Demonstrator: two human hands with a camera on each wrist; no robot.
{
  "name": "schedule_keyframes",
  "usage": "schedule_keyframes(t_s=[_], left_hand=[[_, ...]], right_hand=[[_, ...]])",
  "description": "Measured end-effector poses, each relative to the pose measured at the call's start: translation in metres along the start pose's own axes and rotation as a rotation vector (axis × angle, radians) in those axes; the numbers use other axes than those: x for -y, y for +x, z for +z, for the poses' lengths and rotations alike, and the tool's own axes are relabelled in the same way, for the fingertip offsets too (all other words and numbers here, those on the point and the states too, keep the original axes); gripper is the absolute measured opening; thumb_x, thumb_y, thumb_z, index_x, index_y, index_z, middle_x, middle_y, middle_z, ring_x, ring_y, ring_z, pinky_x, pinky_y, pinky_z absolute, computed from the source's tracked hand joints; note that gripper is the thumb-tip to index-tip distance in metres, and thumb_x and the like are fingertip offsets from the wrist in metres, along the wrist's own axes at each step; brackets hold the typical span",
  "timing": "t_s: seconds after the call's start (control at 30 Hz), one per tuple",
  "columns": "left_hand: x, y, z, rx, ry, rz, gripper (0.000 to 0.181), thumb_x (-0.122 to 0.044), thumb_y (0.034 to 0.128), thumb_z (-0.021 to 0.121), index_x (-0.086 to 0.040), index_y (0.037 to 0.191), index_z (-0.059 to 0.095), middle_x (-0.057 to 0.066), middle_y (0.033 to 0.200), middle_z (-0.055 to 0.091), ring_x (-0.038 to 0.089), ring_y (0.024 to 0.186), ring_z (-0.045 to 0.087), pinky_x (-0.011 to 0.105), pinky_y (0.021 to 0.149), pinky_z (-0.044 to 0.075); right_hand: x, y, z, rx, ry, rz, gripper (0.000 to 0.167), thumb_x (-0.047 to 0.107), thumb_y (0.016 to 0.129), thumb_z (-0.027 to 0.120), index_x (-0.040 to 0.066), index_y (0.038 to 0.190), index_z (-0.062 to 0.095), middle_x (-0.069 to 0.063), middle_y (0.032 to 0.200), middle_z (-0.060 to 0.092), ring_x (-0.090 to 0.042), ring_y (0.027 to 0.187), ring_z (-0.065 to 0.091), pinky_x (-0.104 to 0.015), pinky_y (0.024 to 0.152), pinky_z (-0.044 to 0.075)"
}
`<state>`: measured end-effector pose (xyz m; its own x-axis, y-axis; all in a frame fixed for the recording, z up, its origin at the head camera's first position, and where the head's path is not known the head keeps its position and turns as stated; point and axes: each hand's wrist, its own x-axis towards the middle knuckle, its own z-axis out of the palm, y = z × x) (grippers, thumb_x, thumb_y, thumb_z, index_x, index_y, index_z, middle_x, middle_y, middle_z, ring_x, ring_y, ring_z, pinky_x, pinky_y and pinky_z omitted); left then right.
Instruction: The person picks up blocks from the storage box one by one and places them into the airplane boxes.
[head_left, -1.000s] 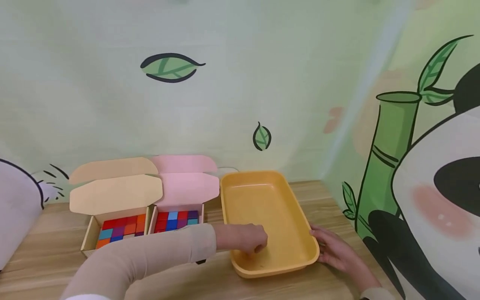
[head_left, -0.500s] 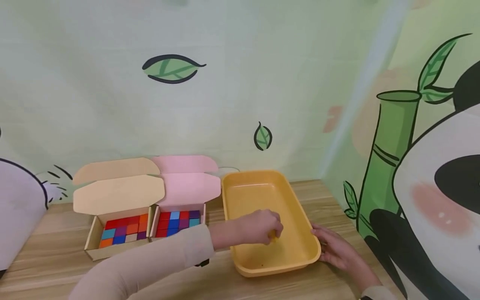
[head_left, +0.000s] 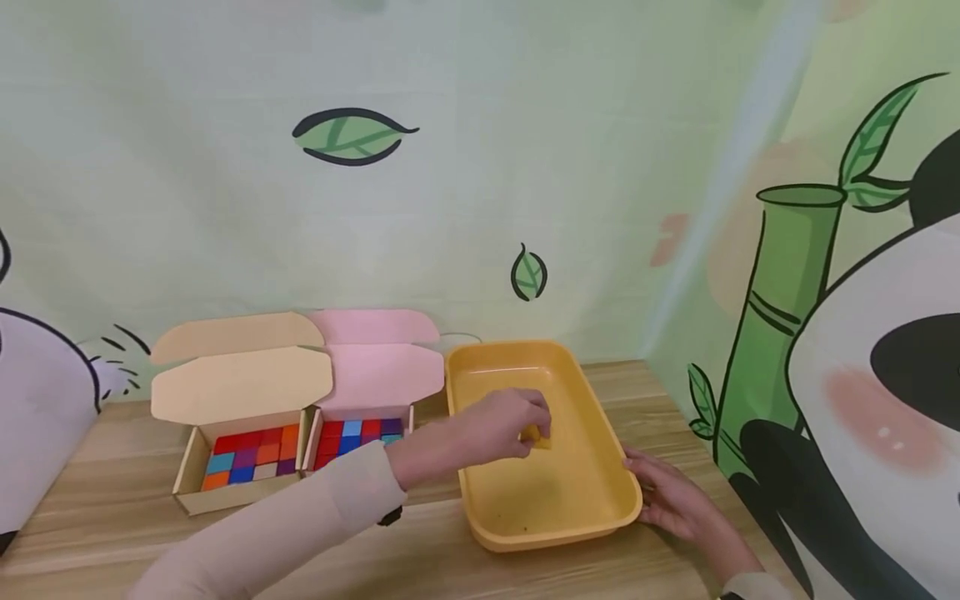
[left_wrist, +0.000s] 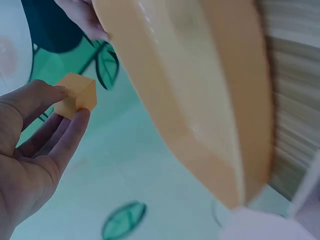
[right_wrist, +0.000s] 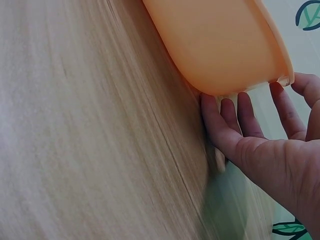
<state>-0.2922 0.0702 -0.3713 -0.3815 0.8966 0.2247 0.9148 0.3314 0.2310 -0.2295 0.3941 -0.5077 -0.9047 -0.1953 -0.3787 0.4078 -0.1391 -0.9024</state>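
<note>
In the head view my left hand (head_left: 498,427) is over the yellow tray (head_left: 562,500). It pinches a small yellow cube (left_wrist: 76,96) between thumb and fingertips, clear of the tray in the left wrist view. My right hand (head_left: 671,497) is at the tray's right side, near the front corner. In the right wrist view its thumb and forefinger (right_wrist: 287,112) hold the rim, while the other fingers touch the outer wall. Tiny dark specks lie on the tray floor near the front; the left hand and forearm hide part of its left side.
Left of the tray stand a wooden box (head_left: 217,502) and a pink box (head_left: 411,419), both with lids up and coloured cubes inside. The left sleeve hides part of the pink box. A printed backdrop (head_left: 450,208) rises behind the wooden table (head_left: 82,492).
My left hand has risen from the tray's front left, first to the right, then back and slightly left, bringing the yellow cube into sight. My right hand stays at the rim.
</note>
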Motion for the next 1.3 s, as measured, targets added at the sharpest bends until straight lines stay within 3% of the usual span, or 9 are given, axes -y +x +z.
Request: schedule_keyframes(t_s=[0.13,0.3,0.47,0.6,0.7,0.83,0.93,1.07,1.3], left_hand=[[0.02,-0.026,-0.011,-0.008,-0.009,-0.06,0.017,0.003,0.0795,0.077,-0.007,0.093,0.075,0.004,0.102,0.068,0.015,0.089,0.062,0.021,0.077,0.051],[0.048,-0.072,-0.021,-0.038,0.014,-0.142,0.017,0.005,0.0771,0.078,-0.007,0.089,0.075,0.003,0.097,0.069,0.016,0.084,0.063,0.023,0.071,0.053],[0.077,-0.126,-0.015,-0.023,-0.028,-0.273,0.017,0.005,0.0751,0.08,-0.007,0.086,0.076,0.001,0.089,0.068,0.015,0.081,0.062,0.026,0.071,0.056],[0.091,-0.156,-0.008,0.039,-0.099,-0.385,0.018,0.006,0.0754,0.081,-0.008,0.085,0.076,0.0,0.089,0.07,0.017,0.083,0.062,0.03,0.076,0.058],[0.098,-0.163,-0.002,0.05,-0.109,-0.394,0.019,0.006,0.0753,0.083,-0.008,0.085,0.076,0.0,0.088,0.07,0.018,0.084,0.063,0.032,0.079,0.059],[0.11,-0.162,0.004,0.041,-0.058,-0.326,0.019,0.006,0.0743,0.085,-0.008,0.084,0.077,-0.001,0.086,0.07,0.017,0.082,0.062,0.032,0.079,0.058],[0.117,-0.158,0.007,0.073,-0.048,-0.286,0.019,0.007,0.0746,0.084,-0.008,0.085,0.078,-0.002,0.086,0.07,0.014,0.081,0.063,0.031,0.078,0.057],[0.121,-0.153,0.008,0.115,-0.102,-0.302,0.02,0.004,0.0773,0.084,-0.011,0.088,0.077,-0.003,0.088,0.068,0.011,0.08,0.061,0.031,0.079,0.057],[0.121,-0.156,0.013,0.1,-0.123,-0.297,0.019,0.004,0.0771,0.083,-0.012,0.085,0.077,-0.003,0.085,0.061,0.011,0.075,0.055,0.024,0.07,0.051]], right_hand=[[0.002,0.0,-0.001,0.006,-0.003,-0.005,0.074,0.03,0.107,0.05,0.007,0.163,0.008,-0.018,0.153,0.037,-0.023,0.12,0.06,-0.051,0.097,0.052],[0.005,0.0,0.0,-0.002,-0.011,-0.008,0.074,0.031,0.107,0.051,0.006,0.163,0.009,-0.021,0.155,0.033,-0.023,0.119,0.06,-0.051,0.097,0.052],[0.0,0.001,0.003,-0.002,-0.033,0.01,0.077,0.034,0.107,0.05,0.005,0.163,0.006,-0.026,0.16,0.024,-0.022,0.118,0.06,-0.05,0.096,0.053],[-0.004,0.001,0.002,-0.007,-0.026,0.024,0.077,0.034,0.106,0.051,0.005,0.163,0.006,-0.017,0.151,0.042,-0.021,0.116,0.061,-0.051,0.096,0.053],[-0.003,0.003,0.001,-0.01,-0.026,0.012,0.077,0.034,0.106,0.052,0.004,0.162,0.008,-0.011,0.145,0.048,-0.022,0.116,0.062,-0.051,0.095,0.054],[0.0,0.009,0.004,0.001,-0.021,0.001,0.076,0.034,0.106,0.052,0.005,0.163,0.01,-0.015,0.149,0.044,-0.023,0.117,0.061,-0.051,0.096,0.053],[0.002,0.013,0.008,0.007,-0.015,0.006,0.076,0.034,0.106,0.053,0.006,0.163,0.011,-0.018,0.153,0.038,-0.023,0.118,0.06,-0.052,0.097,0.052],[0.003,0.016,0.012,-0.003,-0.025,0.001,0.075,0.033,0.106,0.053,0.006,0.163,0.012,-0.021,0.155,0.036,-0.023,0.117,0.061,-0.052,0.096,0.053],[0.004,0.019,0.015,-0.008,-0.04,-0.004,0.075,0.033,0.106,0.053,0.006,0.163,0.012,-0.02,0.154,0.037,-0.023,0.116,0.061,-0.052,0.095,0.053]])
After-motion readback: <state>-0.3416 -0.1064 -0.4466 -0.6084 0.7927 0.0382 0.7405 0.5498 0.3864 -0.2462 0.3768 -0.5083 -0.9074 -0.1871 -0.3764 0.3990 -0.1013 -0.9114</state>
